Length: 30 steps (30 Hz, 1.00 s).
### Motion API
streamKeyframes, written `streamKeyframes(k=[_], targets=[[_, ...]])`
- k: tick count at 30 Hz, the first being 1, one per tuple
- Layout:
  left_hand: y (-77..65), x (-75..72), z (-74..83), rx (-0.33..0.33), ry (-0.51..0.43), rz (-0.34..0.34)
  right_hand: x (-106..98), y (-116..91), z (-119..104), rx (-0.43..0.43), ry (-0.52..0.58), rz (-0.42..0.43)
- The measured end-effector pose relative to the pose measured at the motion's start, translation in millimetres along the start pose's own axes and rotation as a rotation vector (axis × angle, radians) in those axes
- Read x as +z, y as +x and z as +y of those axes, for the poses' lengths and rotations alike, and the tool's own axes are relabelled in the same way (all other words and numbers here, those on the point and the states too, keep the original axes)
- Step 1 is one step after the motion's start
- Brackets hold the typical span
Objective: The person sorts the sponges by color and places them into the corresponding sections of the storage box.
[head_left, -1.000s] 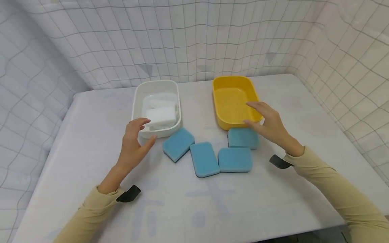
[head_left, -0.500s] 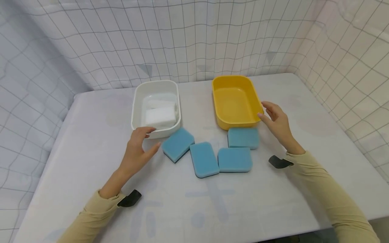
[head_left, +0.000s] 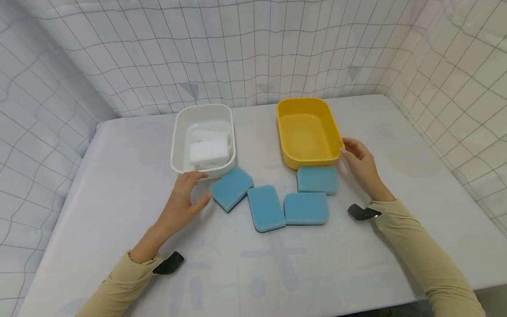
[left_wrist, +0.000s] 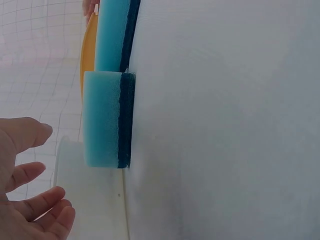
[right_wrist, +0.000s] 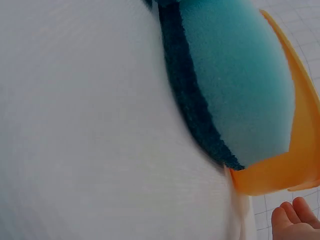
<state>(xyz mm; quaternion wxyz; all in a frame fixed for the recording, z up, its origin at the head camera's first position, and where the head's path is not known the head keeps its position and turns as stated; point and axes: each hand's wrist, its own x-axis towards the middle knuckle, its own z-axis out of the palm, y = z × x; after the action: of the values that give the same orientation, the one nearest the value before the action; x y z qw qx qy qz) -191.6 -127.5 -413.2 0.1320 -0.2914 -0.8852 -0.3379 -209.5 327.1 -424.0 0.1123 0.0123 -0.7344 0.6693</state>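
My left hand (head_left: pixel 180 204) hovers in front of the white tub (head_left: pixel 174 145), thumb and fingers spread apart with nothing held. Its thumb tip is beside the leftmost blue sponge (head_left: pixel 232 187); contact is unclear. In the left wrist view, that sponge (left_wrist: pixel 105 120) shows a dark scrubbing layer underneath. My right hand (head_left: pixel 362 165) is at the front right corner of the yellow tub (head_left: pixel 310 138), fingertips at the rim, not wrapped round it. Below that tub lies another blue sponge (head_left: pixel 317 179). Two more, a slanted sponge (head_left: pixel 266 208) and a sideways sponge (head_left: pixel 306 208), lie nearer me.
White sponge-like blocks (head_left: pixel 210 152) lie inside the white tub. Both tubs stand toward the back of the white-covered table (head_left: pixel 130 176). A white gridded curtain (head_left: pixel 253 53) hangs behind and along the sides.
My right hand has moved right, from over the yellow tub to its outer right corner. My left hand has come nearer me and slightly right, toward the leftmost sponge.
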Motion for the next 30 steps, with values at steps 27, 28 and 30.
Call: streamKeyframes(k=[27, 28, 30], targets=[[3.6, 6.4, 3.4, -0.092, 0.012, -0.348, 0.8, 3.5, 6.0, 0.147, 0.049, -0.090], [4.5, 6.6, 4.3, -0.095, 0.012, -0.357, 0.7, 3.8, 6.1, 0.151, 0.039, -0.089], [6.4, 7.1, 6.4, -0.104, 0.015, -0.371, 0.4, 4.1, 6.5, 0.158, 0.014, -0.087]])
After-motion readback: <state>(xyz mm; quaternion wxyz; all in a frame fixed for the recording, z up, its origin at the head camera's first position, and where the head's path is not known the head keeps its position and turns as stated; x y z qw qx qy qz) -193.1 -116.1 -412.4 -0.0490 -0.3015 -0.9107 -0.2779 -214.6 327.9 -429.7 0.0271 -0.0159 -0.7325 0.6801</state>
